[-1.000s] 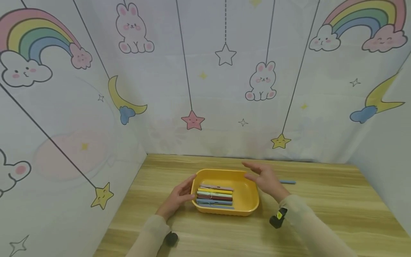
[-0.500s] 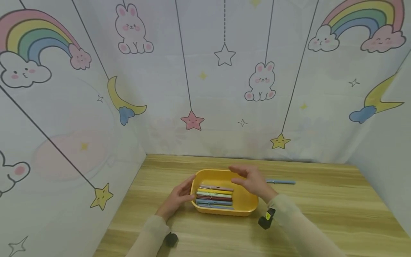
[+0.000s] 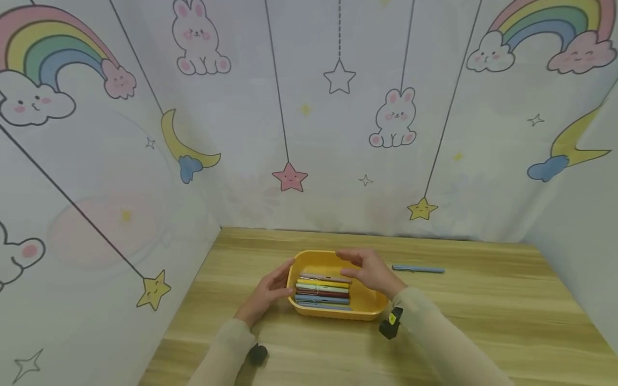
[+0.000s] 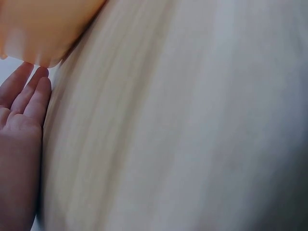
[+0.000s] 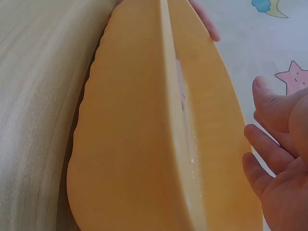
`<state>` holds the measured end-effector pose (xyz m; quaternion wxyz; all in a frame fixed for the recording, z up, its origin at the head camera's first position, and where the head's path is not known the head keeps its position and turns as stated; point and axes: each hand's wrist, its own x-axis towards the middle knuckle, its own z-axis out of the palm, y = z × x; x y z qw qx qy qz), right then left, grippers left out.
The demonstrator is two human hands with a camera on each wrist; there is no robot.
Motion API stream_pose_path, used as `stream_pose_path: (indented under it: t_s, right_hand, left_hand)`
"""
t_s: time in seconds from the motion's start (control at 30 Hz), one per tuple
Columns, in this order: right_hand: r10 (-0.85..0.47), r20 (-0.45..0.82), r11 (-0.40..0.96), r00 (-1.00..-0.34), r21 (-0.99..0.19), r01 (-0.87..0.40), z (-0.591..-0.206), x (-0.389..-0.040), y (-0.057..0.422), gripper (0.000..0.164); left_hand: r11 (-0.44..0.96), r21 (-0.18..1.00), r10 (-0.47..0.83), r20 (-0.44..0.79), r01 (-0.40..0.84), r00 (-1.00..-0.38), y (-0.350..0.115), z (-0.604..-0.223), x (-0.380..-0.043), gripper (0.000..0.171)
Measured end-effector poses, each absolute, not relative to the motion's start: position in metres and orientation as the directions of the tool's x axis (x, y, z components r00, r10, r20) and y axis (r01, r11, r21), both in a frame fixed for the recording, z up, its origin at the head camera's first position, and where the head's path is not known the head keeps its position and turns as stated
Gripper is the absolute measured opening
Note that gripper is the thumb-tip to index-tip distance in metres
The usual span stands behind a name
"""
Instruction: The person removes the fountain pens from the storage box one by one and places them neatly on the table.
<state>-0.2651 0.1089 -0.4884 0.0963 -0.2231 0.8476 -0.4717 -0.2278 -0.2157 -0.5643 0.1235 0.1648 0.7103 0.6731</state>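
A yellow plastic basket (image 3: 369, 305) sits on the table, with several pens (image 3: 322, 293) lying side by side in its left half. Against the basket's left end rests my left hand (image 3: 263, 295); in the left wrist view its fingertips (image 4: 42, 72) meet the basket's wall. My right hand (image 3: 369, 271) is over the right end of the basket, holding nothing, its fingers loosely bent. From the right wrist its fingers (image 5: 269, 149) show beside the far rim. A blue pen (image 3: 418, 269) lies on the table to the right, behind the right wrist.
The wood-grain table (image 3: 483, 311) ends at a white cloth wall (image 3: 333, 209) printed with stars and rabbits. Another cloth wall stands close on the left. Dark devices (image 3: 390, 323) are strapped at both wrists.
My right hand has moved left from the basket's right edge to over it, uncovering the blue pen on the table. The left hand stays at the basket's left end.
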Motion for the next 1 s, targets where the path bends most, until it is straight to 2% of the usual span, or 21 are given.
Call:
stream_pose_path:
  t_s: [0.27, 0.57, 1.0]
  right_hand:
    - [-0.496, 0.037, 0.443, -0.867, -0.848, -0.29, -0.496, -0.27, 0.106, 0.047]
    - [-0.46, -0.061, 0.575, -0.886, -0.781, -0.245, -0.504, -0.272, 0.097, 0.044]
    - [-0.485, -0.051, 0.587, -0.873, -0.759, -0.282, -0.514, -0.274, 0.093, 0.036]
  left_hand:
    - [0.048, 0.997, 0.402, 0.041, 0.066, -0.915, -0.218, -0.564, -0.229, 0.076]
    - [0.042, 0.996, 0.408, 0.049, 0.073, -0.912, -0.218, -0.564, -0.229, 0.076]
    - [0.031, 0.997, 0.411, 0.047, 0.066, -0.911, -0.216, -0.564, -0.229, 0.076]
